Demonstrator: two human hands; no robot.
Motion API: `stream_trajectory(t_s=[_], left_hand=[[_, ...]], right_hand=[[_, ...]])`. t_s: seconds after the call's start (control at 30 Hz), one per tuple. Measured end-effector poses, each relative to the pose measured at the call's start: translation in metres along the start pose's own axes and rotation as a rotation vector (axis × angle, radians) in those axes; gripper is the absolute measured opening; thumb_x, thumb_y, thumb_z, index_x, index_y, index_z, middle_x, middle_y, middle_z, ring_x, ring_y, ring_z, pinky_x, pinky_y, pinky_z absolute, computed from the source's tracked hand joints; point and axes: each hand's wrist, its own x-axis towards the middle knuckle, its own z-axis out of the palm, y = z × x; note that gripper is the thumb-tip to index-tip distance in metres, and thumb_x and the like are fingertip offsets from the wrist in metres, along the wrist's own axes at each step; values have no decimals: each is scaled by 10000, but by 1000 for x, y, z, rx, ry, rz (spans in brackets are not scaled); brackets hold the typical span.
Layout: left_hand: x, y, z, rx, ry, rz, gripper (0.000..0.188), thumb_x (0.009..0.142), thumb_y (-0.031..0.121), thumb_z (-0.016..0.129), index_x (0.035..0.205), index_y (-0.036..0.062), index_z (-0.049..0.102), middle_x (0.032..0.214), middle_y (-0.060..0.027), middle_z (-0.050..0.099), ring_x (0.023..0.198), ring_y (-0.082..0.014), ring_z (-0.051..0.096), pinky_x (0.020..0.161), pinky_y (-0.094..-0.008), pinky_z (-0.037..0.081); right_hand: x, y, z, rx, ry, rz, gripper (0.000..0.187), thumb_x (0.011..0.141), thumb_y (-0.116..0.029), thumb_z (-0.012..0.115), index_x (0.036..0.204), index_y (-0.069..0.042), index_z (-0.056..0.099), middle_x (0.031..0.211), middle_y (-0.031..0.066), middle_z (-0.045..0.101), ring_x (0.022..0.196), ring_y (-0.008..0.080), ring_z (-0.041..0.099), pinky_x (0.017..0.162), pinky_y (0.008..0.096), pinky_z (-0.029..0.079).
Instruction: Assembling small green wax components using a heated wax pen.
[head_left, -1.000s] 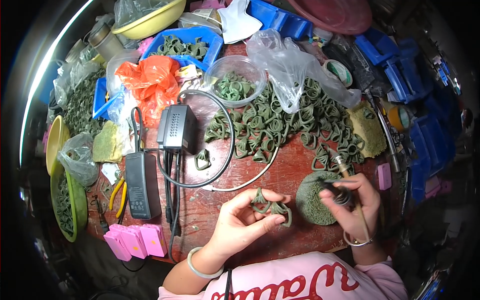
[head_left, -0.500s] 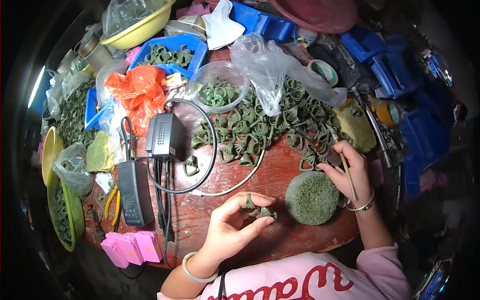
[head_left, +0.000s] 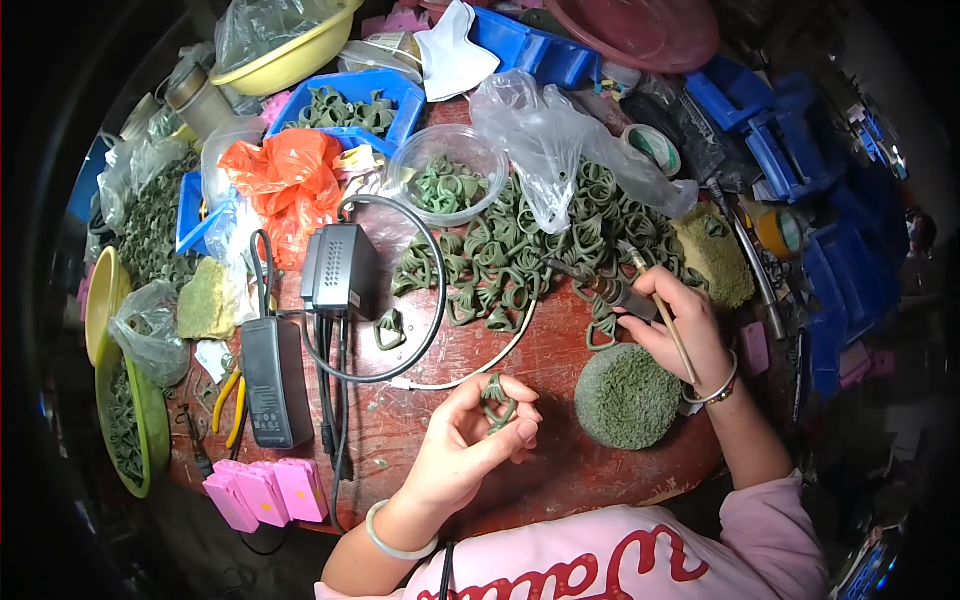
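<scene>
My left hand is closed around a small dark green ring, pinched between thumb and fingers above the red table. In my right hand lies a thin wooden stick-like tool, its pale tip pointing away from me. The same hand grips a dark, thick-bodied tool, whose exact kind I cannot make out. Just below that hand stands a round, rough green block. Many similar green rings lie heaped beyond my hands, and one separate ring sits nearer the black cable.
Left of my hands are a black power adapter, a black box with looping cables, and pink blocks. Beyond stand a clear tub and a blue bin with rings. A yellow-green sponge lies right.
My left hand has turned the ring, which now shows upright, and its fingers have curled in. My right hand has moved slightly away from me and left with both tools.
</scene>
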Motion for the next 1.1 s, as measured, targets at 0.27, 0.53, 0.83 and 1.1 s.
stream_trajectory(t_s=[0.27,0.53,0.83,1.1], left_hand=[[-1,1,1,26,52,-46,220,866,39,663,1061,54,564,863,-19,604,670,-80,533,542,-215,399],[0,2,1,21,66,-64,193,871,55,667,1044,61,581,854,-20,611,673,-79,544,538,-208,399],[0,1,0,21,63,-81,190,872,70,676,1039,60,587,856,-21,616,666,-81,546,531,-206,404],[0,1,-1,27,90,-82,202,866,54,676,1047,63,587,893,-27,632,678,-76,546,542,-201,403]], right_hand=[[14,-5,3,-8,-114,-116,299,701,6,735,917,-41,534,729,139,619,675,313,656,565,358,481],[13,-19,4,-23,-98,-240,280,696,48,682,913,-54,537,732,127,609,666,311,647,549,385,468],[16,-17,9,-10,-192,-241,266,713,37,690,914,-59,544,672,125,590,631,324,635,541,385,458],[19,-32,10,129,-250,-202,265,703,59,703,897,-31,547,743,121,644,708,279,680,593,343,496]])
